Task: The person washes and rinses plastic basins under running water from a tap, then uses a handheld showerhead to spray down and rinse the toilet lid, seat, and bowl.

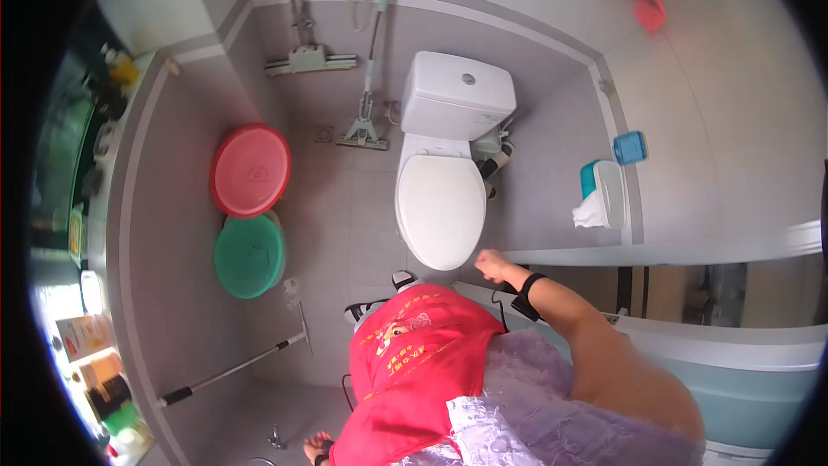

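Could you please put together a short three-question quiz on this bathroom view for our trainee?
1. True or false: the toilet lid is shut.
2. Which basin leans higher against the wall: A the red basin, or B the green basin?
3. What is worn on the wrist of the right hand?

Key:
1. True; the white lid lies flat over the bowl.
2. A; the red one stands above the green one.
3. A black band; the hand is curled near the toilet's front edge, and the view does not show whether it holds anything.
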The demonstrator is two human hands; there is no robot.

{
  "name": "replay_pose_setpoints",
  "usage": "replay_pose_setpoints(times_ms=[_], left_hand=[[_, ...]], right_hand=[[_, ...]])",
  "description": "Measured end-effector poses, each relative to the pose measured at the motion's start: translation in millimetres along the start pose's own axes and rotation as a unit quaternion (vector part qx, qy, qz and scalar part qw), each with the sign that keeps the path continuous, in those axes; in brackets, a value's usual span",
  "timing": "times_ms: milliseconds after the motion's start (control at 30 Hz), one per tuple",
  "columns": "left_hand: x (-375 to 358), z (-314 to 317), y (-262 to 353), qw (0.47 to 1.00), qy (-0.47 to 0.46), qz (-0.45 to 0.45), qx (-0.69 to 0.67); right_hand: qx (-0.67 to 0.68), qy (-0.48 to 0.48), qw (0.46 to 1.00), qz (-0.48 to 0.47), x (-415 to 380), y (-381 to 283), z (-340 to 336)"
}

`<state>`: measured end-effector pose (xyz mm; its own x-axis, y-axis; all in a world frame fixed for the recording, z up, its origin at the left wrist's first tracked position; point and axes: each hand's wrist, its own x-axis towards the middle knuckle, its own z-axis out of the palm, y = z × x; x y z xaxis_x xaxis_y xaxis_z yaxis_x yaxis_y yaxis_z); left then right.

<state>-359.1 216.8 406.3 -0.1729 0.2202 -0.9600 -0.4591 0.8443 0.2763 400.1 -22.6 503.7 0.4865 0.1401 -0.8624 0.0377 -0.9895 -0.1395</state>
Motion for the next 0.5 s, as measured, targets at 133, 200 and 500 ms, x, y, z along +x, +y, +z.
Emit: replay_pose_setpoints(times_ms=[133,200,500], left_hand=[[-2,28,8,0.999,0.041,0.004,-0.015],[-7,48,17,0.998,0.062,0.010,-0.028],[-16,264,107,0.895,-0.393,0.087,0.190]], right_hand=[[0.079,-0.055,0.983,0.155,-26,113,13],[0.051,-0.118,0.979,0.158,-48,138,20],[-0.109,0.009,0.983,0.148,13,249,91]])
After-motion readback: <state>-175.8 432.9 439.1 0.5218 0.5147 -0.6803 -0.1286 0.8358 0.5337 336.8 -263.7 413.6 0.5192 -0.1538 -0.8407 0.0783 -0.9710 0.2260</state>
